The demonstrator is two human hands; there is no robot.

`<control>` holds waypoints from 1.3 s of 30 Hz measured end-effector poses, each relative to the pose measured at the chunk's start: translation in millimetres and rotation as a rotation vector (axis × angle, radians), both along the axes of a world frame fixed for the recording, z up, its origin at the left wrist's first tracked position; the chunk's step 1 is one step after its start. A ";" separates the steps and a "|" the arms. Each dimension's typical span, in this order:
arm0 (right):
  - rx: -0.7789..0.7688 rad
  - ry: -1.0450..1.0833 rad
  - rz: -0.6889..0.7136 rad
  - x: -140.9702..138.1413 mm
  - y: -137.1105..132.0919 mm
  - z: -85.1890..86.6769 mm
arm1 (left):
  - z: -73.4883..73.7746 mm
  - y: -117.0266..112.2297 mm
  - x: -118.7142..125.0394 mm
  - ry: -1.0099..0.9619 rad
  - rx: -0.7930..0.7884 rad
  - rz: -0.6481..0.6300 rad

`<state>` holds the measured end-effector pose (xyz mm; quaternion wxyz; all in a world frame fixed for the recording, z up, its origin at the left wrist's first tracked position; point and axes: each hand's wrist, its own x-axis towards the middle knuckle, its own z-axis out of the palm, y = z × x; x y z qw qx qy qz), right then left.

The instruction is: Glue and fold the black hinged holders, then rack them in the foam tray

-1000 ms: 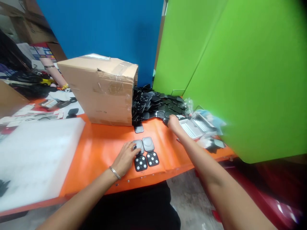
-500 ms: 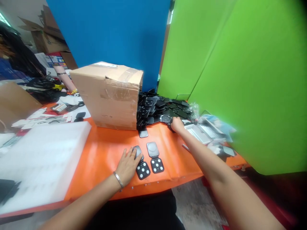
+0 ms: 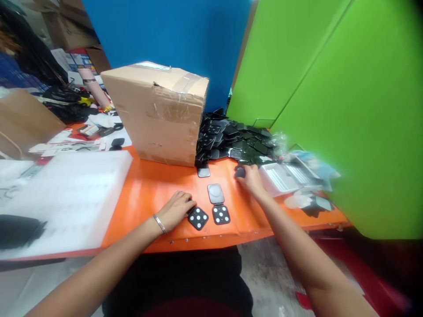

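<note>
My left hand (image 3: 177, 208), with a silver bracelet at the wrist, is closed over the upper flap of a black hinged case with white dots (image 3: 198, 218). Its fingers hide most of that flap. Just to the right lies a second hinged case (image 3: 221, 214), unfolded flat, with a grey flap showing a round mark. My right hand (image 3: 251, 178) pinches a small dark piece with a rounded outline (image 3: 240, 172) above the orange table top (image 3: 158, 178). Behind it spreads a heap of black flat cases (image 3: 238, 140).
A cardboard box (image 3: 155, 119) stands beside the heap, with one loose grey-black case (image 3: 203, 171) near its corner. White foam (image 3: 76, 198) covers the left of the table. At right are an open white box (image 3: 280, 178) and plastic wrapping (image 3: 297, 199). Green panels (image 3: 346, 110) rise behind.
My right hand has drawn back from the heap's edge towards me, with the dark piece in its fingers. My left hand's fingers have curled round the left case's flap. The view has shifted.
</note>
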<state>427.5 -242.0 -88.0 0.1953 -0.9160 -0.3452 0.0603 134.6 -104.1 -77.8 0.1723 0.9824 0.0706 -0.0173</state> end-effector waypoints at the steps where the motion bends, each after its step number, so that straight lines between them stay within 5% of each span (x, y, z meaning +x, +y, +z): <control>1: 0.008 0.007 0.003 -2.9 -4.3 -1.2 | 1.2 0.9 -3.1 0.021 -0.028 0.039; 12: 0.171 0.121 -0.016 -12.2 -30.0 -25.7 | -0.3 4.6 -42.2 0.065 -0.424 0.497; 20: 0.253 0.064 -0.070 -31.1 -47.0 -23.8 | -8.9 -16.5 -57.9 -0.047 -1.268 0.652; 25: 0.282 0.078 0.012 -40.9 -55.5 -21.7 | -12.0 -28.9 -56.1 -0.096 -1.602 0.682; 32: 0.319 0.095 -0.092 -65.5 -53.6 -4.8 | -15.0 -34.8 -54.7 -0.129 -1.653 0.659; 36: 0.494 0.555 0.016 -113.0 -43.6 13.2 | -10.4 -41.0 -54.4 -0.112 -1.570 0.708; 39: 0.487 0.904 0.102 -150.4 -32.8 20.5 | -4.8 -45.3 -54.1 -0.091 -1.573 0.655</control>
